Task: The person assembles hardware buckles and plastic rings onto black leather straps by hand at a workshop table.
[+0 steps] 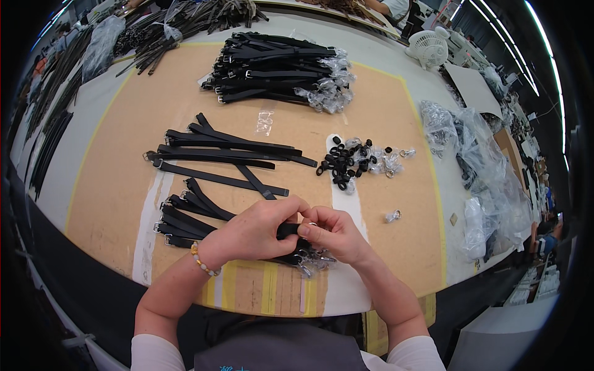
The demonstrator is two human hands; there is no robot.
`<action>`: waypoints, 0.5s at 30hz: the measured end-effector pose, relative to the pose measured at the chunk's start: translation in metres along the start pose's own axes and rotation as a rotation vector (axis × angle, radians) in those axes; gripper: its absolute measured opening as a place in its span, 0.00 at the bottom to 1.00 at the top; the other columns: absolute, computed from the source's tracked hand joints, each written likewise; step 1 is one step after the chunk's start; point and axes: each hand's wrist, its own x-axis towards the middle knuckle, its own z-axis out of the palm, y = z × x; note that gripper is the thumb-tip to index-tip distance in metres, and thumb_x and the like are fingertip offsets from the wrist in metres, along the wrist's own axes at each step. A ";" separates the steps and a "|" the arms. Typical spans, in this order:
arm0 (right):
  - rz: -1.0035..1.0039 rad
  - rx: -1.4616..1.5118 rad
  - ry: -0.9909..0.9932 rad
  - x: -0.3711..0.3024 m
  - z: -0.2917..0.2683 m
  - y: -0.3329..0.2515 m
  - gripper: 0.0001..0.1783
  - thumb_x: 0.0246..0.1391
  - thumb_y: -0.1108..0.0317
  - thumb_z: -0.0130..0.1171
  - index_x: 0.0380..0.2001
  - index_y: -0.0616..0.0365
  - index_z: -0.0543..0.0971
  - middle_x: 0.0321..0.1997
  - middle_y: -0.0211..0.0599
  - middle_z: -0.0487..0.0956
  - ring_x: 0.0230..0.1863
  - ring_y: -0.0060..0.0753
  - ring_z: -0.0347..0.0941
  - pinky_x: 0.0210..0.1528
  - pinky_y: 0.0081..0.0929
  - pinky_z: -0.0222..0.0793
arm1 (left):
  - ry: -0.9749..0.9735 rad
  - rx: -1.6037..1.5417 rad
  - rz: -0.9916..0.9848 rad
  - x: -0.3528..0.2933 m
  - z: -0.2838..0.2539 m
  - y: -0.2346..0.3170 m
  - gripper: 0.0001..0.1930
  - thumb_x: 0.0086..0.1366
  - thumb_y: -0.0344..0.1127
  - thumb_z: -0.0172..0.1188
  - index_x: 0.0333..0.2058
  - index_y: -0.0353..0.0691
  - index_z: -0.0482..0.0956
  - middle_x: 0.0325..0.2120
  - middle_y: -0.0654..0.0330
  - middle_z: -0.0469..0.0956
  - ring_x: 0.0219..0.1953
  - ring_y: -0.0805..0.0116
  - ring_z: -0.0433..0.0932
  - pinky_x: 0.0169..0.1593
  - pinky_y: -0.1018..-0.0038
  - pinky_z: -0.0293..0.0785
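Near the table's front edge, my left hand (257,232) has its fingers closed around a black strap (287,231). My right hand (339,236) pinches the end of this strap, where a bit of shiny metal shows at the fingertips. Part of the strap is hidden by the fingers. Under and beside my hands lies a small pile of black straps (185,224) with silver buckles at the left and plastic-wrapped metal clasps (312,260) at the right. Several loose straps (229,148) lie beyond, one crossing the others.
Small black loops (340,164) and wrapped metal pieces (391,164) lie at the right of the board. A single wrapped clasp (393,216) lies nearer. A large strap stack (275,68) sits farther back. Clear plastic bags (489,161) and a white fan (428,48) stand rightward.
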 end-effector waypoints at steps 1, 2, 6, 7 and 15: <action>-0.012 -0.031 0.007 0.000 0.001 0.000 0.12 0.62 0.61 0.66 0.34 0.59 0.80 0.25 0.19 0.75 0.26 0.07 0.65 0.27 0.12 0.59 | -0.006 -0.006 0.018 0.000 -0.001 0.001 0.17 0.53 0.26 0.63 0.43 0.37 0.74 0.25 0.54 0.75 0.26 0.60 0.76 0.33 0.67 0.74; -0.024 -0.062 0.013 -0.001 0.002 0.000 0.12 0.63 0.62 0.65 0.35 0.60 0.80 0.26 0.19 0.74 0.27 0.07 0.64 0.28 0.13 0.59 | -0.012 -0.012 0.036 0.000 -0.001 0.002 0.18 0.53 0.25 0.61 0.45 0.37 0.74 0.24 0.55 0.74 0.25 0.62 0.75 0.32 0.68 0.73; -0.104 -0.225 0.090 -0.001 0.015 0.002 0.11 0.63 0.64 0.62 0.35 0.62 0.79 0.26 0.21 0.73 0.29 0.10 0.63 0.30 0.16 0.60 | -0.019 -0.066 0.085 0.001 0.001 -0.004 0.19 0.52 0.25 0.58 0.46 0.36 0.73 0.24 0.57 0.73 0.24 0.63 0.74 0.31 0.70 0.72; -0.137 -0.288 0.103 -0.001 0.018 0.001 0.10 0.62 0.65 0.61 0.35 0.62 0.78 0.26 0.22 0.73 0.30 0.12 0.63 0.30 0.18 0.61 | -0.034 -0.070 0.037 0.000 0.000 -0.005 0.19 0.52 0.24 0.55 0.45 0.35 0.73 0.24 0.59 0.73 0.26 0.68 0.73 0.33 0.73 0.72; 0.002 -0.091 0.000 0.000 0.007 0.001 0.09 0.61 0.66 0.61 0.32 0.61 0.77 0.23 0.20 0.71 0.27 0.12 0.62 0.27 0.19 0.59 | -0.039 -0.401 -0.089 -0.002 0.000 -0.010 0.17 0.54 0.20 0.51 0.45 0.31 0.71 0.37 0.62 0.75 0.41 0.78 0.72 0.49 0.78 0.72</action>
